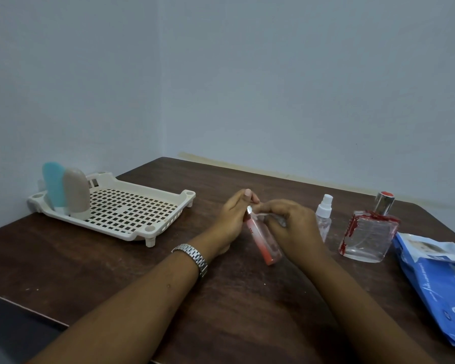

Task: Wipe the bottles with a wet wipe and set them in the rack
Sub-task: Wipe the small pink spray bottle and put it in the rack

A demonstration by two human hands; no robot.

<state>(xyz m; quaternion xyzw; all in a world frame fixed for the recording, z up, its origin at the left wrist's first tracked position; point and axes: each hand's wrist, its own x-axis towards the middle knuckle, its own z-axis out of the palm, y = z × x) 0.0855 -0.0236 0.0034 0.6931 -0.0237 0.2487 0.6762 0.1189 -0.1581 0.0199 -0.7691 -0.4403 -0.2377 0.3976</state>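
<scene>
A slim pink bottle is tilted over the middle of the table, its top end held by my left hand. My right hand is closed around a wet wipe pressed against the bottle's upper part. The cream plastic rack stands at the left, with a blue bottle and a beige bottle upright at its left end. A small clear spray bottle and a square glass perfume bottle with red trim stand to the right of my hands.
A blue wet-wipe packet lies open at the right edge of the dark wooden table. The table sits in a corner, with walls behind and to the left. A metal watch is on my left wrist.
</scene>
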